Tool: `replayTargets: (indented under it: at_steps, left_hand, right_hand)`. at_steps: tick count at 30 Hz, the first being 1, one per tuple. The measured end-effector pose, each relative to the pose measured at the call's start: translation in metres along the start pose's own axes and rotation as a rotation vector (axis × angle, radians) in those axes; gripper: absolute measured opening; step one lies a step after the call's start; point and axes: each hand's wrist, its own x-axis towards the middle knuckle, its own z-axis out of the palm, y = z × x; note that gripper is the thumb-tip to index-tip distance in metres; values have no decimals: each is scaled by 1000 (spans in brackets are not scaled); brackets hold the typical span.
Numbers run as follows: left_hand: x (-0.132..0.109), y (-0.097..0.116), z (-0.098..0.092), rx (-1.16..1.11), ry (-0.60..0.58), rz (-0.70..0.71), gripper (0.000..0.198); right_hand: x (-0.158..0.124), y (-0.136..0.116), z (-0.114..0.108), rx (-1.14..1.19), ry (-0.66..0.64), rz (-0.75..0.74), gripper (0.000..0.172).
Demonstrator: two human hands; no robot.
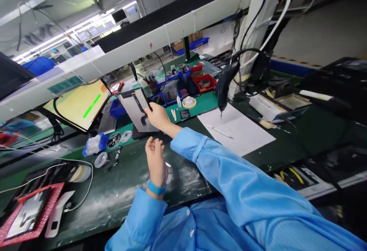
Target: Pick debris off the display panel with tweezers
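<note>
While a green-topped workbench (123,189) spreads across the view, a lit screen (71,109) leans at the person's far left and a white sheet of paper (248,140) lies flat to the right. Next in size comes the flat panel (129,113), stood up on end above the bench, its pale face toward the wearer and a dark strip (139,105) running down it. Its long axis goes up and down, the top tipping leftward; whether the lower edge touches the bench cannot be told. Over the paper, a black power screwdriver (225,82) hangs bit downward, well to the right of the panel.

Of the two hands, the right hand (158,116) is the nearer: it grips the panel at its right-hand edge, a fingertip over the face and the remaining fingers mostly hidden behind. From that grip, the panel extends leftward, both up and down. The left hand (156,163), with a blue wristband (156,188) below it, is raised nearer the body with fingers loosely bent and nothing visible in them. From those fingers the panel lies forward and to the left, its lower right corner near but apart. Smallest, a slim pen (220,131) rests on the paper and a white bottle (178,101) stands beyond the right hand.
</note>
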Motion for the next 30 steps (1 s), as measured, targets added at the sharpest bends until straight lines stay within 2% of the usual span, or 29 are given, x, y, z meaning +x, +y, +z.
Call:
replayTargets:
  at_steps: [1,2,3,4,6,8,11,13,14,16,18,19,20,21,22,23,24,25,27,30]
  left_hand:
    - [-9,-7,5,-116,-28,-160,69]
    - [-18,-14,12,-210,-139,-323,76]
    - [-28,-22,21,-288,-260,-445,83]
    - [-37,-29,30,-377,-306,-501,92]
    - [-52,-40,49,-470,-256,-673,101]
    - [-67,-47,62,-525,-252,-760,106]
    - [-97,-53,61,-500,-320,-834,110]
    - [-116,-54,46,-418,-448,-856,105]
    - [-122,-53,34,-352,-556,-881,102]
    - [-121,-47,-3,-165,-814,-960,98]
    - [-103,-32,-52,-38,-1042,-901,90]
    - [-88,-22,-79,2,-1035,-847,77]
    - [-71,-10,-105,17,-937,-774,64]
    - [-52,3,-130,9,-750,-682,54]
    - [-34,17,-152,-39,-467,-543,47]
    - [-16,30,-170,-95,-202,-422,43]
    - [0,41,-184,-136,-27,-320,42]
    - [15,50,-194,-129,35,-243,42]
    - [42,61,-202,-26,19,-225,43]
    - [80,60,-191,4,102,-125,33]
  right_hand:
    - [4,2,-2,24,21,9,15]
    - [7,4,-2,47,43,20,15]
    - [10,7,-2,68,64,31,15]
    - [12,11,-1,88,84,41,15]
    - [13,20,3,121,116,53,16]
    - [12,32,8,147,135,58,16]
    - [8,50,15,187,157,71,17]
    - [3,58,19,236,165,88,18]
    - [-1,61,21,272,163,96,19]
    - [-14,61,21,367,135,106,24]
    - [-33,56,19,482,76,113,32]
    - [-45,53,18,539,36,118,37]
    - [-58,49,17,593,-7,126,41]
    - [-71,46,17,639,-42,137,44]
    - [-84,43,18,695,-87,165,46]
    - [-96,41,20,797,-164,252,46]
    - [-106,40,22,867,-215,340,46]
    - [-113,40,24,914,-233,412,45]
    - [-119,43,29,968,-208,484,45]
    - [-115,49,30,992,-158,498,46]
